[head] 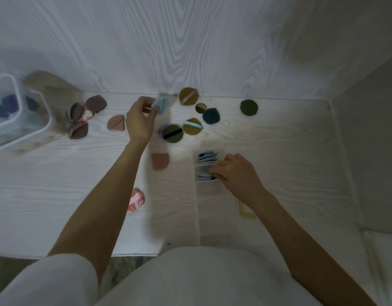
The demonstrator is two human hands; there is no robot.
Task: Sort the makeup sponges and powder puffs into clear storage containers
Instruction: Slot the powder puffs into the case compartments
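No writing shows anywhere. Close by, a pink marbled sponge (136, 199) lies on the white wood-grain table (58, 184). The right hand (237, 173) curls its fingers on flat blue puffs (207, 157) standing in a row inside a small clear container (209, 167). Farther off, the left hand (138, 120) pinches a soft light blue sponge (159, 105). Round green puffs (172, 133) and brown puffs (77, 130) lie scattered near the wall. A clear bin (20, 120) at the left holds dark blue pieces.

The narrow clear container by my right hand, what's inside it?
The narrow clear container holds blue puffs standing on edge in a row. The right hand covers part of the row, so no count is possible.
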